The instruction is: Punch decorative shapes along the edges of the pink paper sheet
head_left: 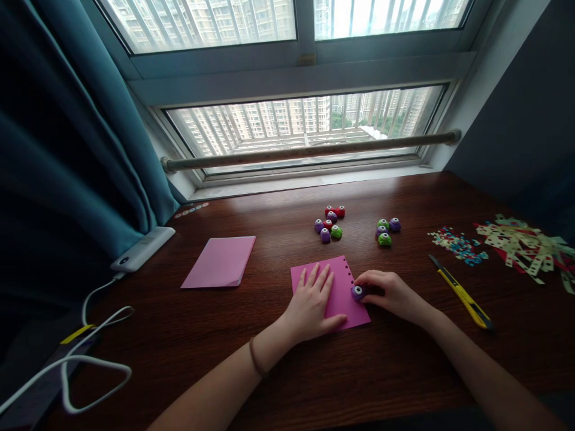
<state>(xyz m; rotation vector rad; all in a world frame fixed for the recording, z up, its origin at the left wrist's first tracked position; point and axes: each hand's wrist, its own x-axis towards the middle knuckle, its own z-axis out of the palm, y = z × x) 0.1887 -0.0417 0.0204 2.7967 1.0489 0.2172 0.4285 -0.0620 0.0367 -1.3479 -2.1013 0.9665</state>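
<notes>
Left arm (215, 389): it is nearest to the camera, with a thin brown band (257, 359) below the wrist.
Left hand (312, 305): it lies flat with the fingers a little spread and the thumb apart, pressing on the sheet and grasping nothing.
Sheet (342, 297): the pink square rests on the table (179, 335) under the left hand, slightly turned.
Right hand (398, 295): the fingers and the thumb are closed around the punch.
Punch (358, 292): it is purple, with a star mark on top, and stands at the right edge of the sheet. Whether the edge is inside its slot, I cannot tell.
Holes (348, 270): a row of small dark ones goes from the top corner down to the punch; below it, I see none. So I judge that the step in hand is punching along this edge.
Next press: it seems to call for a still sheet, a punch in line with the row, and even spacing.
Stack (218, 261): more pink paper lies to the left, well apart.
Cutter (462, 297): it is yellow and lies beyond the right hand, untouched.
</notes>
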